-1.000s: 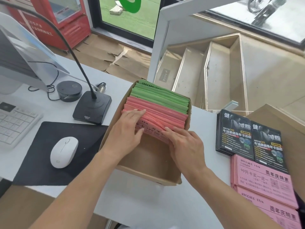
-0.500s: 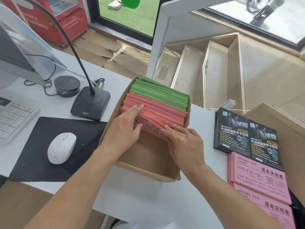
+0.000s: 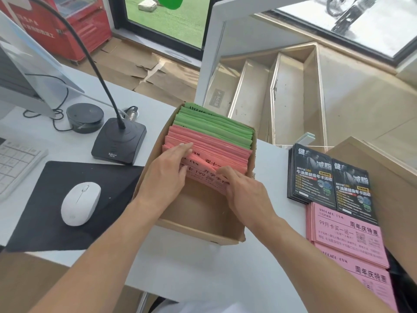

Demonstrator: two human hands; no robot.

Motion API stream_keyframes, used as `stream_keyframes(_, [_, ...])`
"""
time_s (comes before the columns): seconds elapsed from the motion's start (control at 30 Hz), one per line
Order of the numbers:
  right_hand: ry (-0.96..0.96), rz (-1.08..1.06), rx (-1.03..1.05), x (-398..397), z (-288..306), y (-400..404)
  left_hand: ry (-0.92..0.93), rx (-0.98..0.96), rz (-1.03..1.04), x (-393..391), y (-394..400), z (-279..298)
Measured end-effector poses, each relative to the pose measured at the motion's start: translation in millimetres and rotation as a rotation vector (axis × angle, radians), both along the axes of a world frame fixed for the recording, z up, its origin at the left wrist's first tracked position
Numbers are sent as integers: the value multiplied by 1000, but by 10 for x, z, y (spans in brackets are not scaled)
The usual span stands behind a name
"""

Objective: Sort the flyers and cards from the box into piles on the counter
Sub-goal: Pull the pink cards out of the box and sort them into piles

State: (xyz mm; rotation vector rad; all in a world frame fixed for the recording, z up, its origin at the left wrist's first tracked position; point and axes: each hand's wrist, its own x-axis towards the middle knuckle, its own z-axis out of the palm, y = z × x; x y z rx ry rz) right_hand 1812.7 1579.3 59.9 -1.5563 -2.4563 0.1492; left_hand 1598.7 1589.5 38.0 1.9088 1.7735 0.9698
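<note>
Now both hands (image 3: 203,184) pinch pink flyers (image 3: 203,168) tilted further forward, print newly exposed.

White mouse (image 3: 80,203) on black pad (image 3: 67,206), near microphone base (image 3: 119,141) and keyboard (image 3: 15,163).
</note>
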Motion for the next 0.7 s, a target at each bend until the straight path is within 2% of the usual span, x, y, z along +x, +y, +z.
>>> stream_keyframes(0.07, [27, 24, 4, -23, 7, -2, 0, 12, -1, -1, 5, 17])
stream_keyframes(0.2, [19, -2, 146, -6, -9, 14, -2, 14, 15, -11, 7, 17])
stream_keyframes(0.4, [65, 36, 20, 1, -5, 18, 50, 34, 0, 9, -15, 25])
stream_keyframes(0.47, [125, 3, -42, -4, 50, 8, 111, 60, -13, -19, 7, 55])
stream_keyframes(0.57, [253, -23, 8, -10, 165, -43, 173, 117, -17, -86, 22, 154])
stream_keyframes(0.63, [367, -33, 83, 4, 279, -102, 131, 158, -13, -136, -23, 270])
stream_keyframes(0.7, [520, -51, 126, 88, 444, -199, 13, 157, -4, -155, -133, 437])
